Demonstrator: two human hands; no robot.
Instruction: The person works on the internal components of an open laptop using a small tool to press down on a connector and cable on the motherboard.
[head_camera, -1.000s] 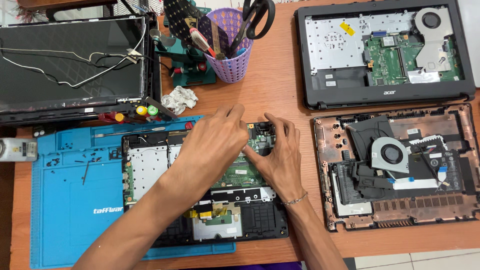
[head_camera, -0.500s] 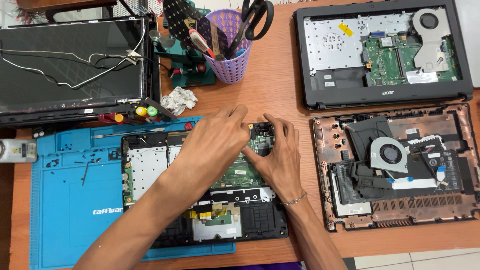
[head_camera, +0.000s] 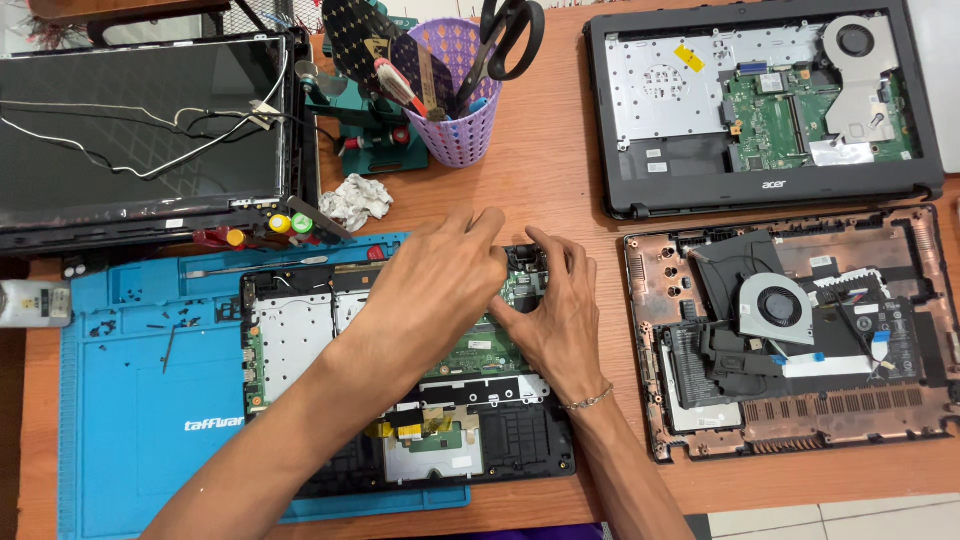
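Both hands on the opened laptop (head_camera: 300, 350), left hand (head_camera: 430, 290) spread flat, right hand (head_camera: 555, 320) apparently pinching a fan corner

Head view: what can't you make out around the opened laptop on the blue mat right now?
- Head view: the part under the fingers is hidden by the left hand and right hand.
- Opened laptop: middle covered by the left forearm.
- Screws on the blue mat: too small to count.
- Screen panel: cut off at the left edge.

Bare wooden tabletop (head_camera: 545, 175) lay open between the purple perforated plastic basket (head_camera: 455, 125) and the black opened laptop base (head_camera: 765, 105).
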